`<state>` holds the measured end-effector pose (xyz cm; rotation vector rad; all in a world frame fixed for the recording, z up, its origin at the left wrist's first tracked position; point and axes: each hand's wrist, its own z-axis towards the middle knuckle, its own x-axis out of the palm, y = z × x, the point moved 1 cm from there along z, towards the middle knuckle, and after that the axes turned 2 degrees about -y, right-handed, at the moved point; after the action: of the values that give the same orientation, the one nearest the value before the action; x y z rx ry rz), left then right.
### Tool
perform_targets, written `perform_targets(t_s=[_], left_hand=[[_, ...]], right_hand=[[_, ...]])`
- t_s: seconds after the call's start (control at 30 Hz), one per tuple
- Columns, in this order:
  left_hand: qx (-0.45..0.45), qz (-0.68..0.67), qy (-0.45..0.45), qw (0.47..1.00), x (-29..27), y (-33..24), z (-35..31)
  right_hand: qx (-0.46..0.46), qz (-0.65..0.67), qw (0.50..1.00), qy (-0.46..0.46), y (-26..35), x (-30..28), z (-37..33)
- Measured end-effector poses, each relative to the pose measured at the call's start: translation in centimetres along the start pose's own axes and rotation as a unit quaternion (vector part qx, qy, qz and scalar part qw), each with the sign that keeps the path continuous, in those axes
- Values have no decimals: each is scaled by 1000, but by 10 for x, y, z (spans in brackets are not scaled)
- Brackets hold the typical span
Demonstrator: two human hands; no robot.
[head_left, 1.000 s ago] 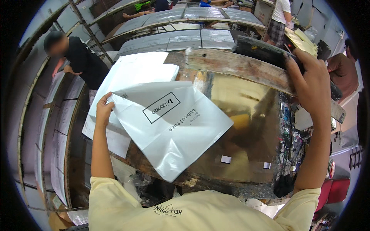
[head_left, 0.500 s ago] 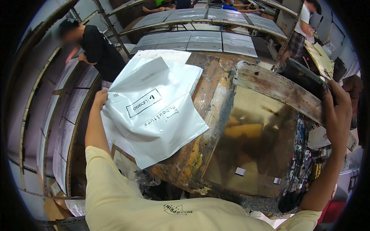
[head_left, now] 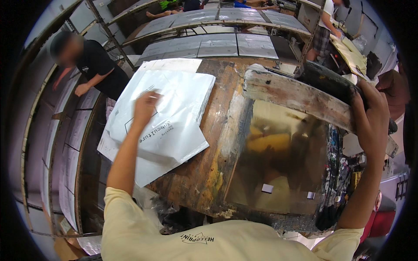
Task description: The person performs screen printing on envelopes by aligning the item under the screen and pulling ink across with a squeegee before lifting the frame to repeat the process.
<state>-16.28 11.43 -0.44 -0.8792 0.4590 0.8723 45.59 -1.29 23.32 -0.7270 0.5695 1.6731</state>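
Observation:
A stack of white plastic mailing bags [head_left: 183, 98] with black print lies on the left of the wooden work table. My left hand [head_left: 146, 106] is over the top bag, smeared by motion; whether its fingers touch the bag or pinch anything cannot be made out. At the right, my right hand [head_left: 373, 102] is wrapped round the end of a paint-stained wooden frame [head_left: 300, 93], which is raised and tilted above the table; a dark bar [head_left: 328, 80] runs along its far side. Below the frame is a glossy brown plate [head_left: 287, 161] bearing two small white squares [head_left: 267, 188].
Racks with flat white bags [head_left: 217, 45] stand beyond the table and along the left. A person in black [head_left: 96, 61] works at the left rack; another stands far right. Ink-crusted clutter [head_left: 344, 174] lines the plate's right edge. Crumpled clear plastic [head_left: 159, 206] hangs near my body.
My left hand has left the far left corner of the top bag and moved right, over its middle. The bag, previously lifted and creased, now lies flatter. My right hand keeps its hold.

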Motion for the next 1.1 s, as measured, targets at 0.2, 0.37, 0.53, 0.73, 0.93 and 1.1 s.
perform_targets(t_s=[0.2,0.37,0.53,0.73,0.93,1.1], left_hand=[[-50,234,250,938,122,-123,23],[-118,379,273,877,166,-119,34],[-150,392,235,877,185,-118,28],[-162,279,190,927,165,-78,38],[-203,152,207,945,142,-41,50],[-237,90,194,948,129,-53,50]], right_hand=[[16,65,998,21,8,2,-1],[-54,57,995,-59,9,-2,-7],[-57,55,995,-64,7,1,-11],[-65,73,991,-89,4,6,-11],[-58,68,993,-82,4,4,-13],[-50,67,993,-80,5,5,-15]])
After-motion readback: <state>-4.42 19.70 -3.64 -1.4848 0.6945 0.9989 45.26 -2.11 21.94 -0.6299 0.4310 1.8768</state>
